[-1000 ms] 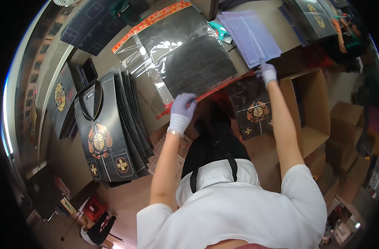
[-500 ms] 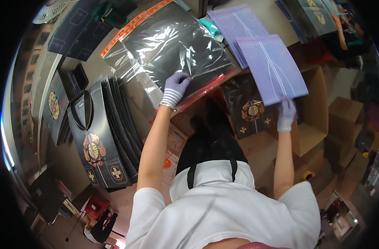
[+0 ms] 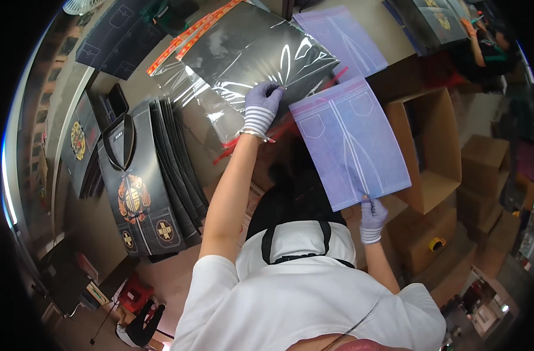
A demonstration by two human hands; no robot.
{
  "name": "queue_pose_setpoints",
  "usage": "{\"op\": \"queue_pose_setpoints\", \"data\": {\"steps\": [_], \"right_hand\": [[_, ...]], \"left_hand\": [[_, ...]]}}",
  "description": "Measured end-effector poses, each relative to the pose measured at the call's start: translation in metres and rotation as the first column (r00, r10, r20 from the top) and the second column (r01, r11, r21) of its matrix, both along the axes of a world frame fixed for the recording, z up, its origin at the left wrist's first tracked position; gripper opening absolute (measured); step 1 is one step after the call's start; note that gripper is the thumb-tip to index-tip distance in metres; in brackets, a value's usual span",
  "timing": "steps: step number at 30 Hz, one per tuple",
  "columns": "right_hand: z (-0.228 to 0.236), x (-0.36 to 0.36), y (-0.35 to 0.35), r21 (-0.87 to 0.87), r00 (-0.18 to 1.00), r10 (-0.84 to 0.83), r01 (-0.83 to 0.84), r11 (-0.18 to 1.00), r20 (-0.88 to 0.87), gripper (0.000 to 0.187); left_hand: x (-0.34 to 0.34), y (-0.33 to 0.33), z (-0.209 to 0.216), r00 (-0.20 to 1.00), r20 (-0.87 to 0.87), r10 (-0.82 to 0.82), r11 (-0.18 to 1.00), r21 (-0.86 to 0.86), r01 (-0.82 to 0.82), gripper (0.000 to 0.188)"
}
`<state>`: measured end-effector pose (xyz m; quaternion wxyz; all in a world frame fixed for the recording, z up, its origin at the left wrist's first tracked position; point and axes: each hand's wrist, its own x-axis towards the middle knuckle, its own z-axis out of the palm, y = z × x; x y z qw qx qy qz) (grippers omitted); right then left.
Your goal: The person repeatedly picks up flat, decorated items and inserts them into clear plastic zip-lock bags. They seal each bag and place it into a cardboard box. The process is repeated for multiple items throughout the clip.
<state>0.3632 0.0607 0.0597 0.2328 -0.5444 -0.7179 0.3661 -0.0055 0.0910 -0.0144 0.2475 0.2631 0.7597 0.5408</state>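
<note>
at the left side, the black bags [image 3: 173,169] lie fanned out, near the clear plastic film [image 3: 232,93]. right of these bags, the left hand [image 3: 262,105] is over the film; its fingers are close together and seem to pinch it. further right, the flat blue piece [image 3: 355,140] has just changed its place: half a second ago it was farther to the right, and now it is nearer to the person and more to the left. i judge that this brings it beside the film, ready to be handled together with it. its far left corner is near the left fingers, but whether it touches the film, i cannot tell. at its near edge, the right hand [image 3: 373,221] grips it between narrow fingers. just beside, to the right, is the open cardboard box [image 3: 445,152].
</note>
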Motion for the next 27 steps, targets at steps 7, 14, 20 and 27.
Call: {"op": "queue_pose_setpoints", "data": {"steps": [7,14,20,27], "right_hand": [[0.011,-0.030,-0.016,-0.249,0.995,-0.020,-0.004,0.969,-0.094,0.017],[0.002,-0.042,-0.029,-0.834,0.856,-0.409,-0.047,0.549,-0.317,0.023],[-0.008,-0.034,-0.009,-0.643,0.989,-0.067,-0.033,0.765,-0.131,0.018],[-0.070,-0.199,0.098,-0.534,0.787,0.326,-0.601,0.594,-0.523,0.019]], "left_hand": [[0.010,-0.007,0.008,0.993,-0.116,-0.038,0.998,-0.058,0.032,0.016],[0.006,-0.015,0.006,0.977,-0.213,-0.027,0.999,-0.029,0.021,0.016],[0.007,-0.026,0.016,0.966,-0.242,-0.089,0.995,-0.062,0.076,0.014],[0.034,-0.038,0.036,0.947,-0.273,-0.171,0.985,-0.084,0.154,0.012]]}}
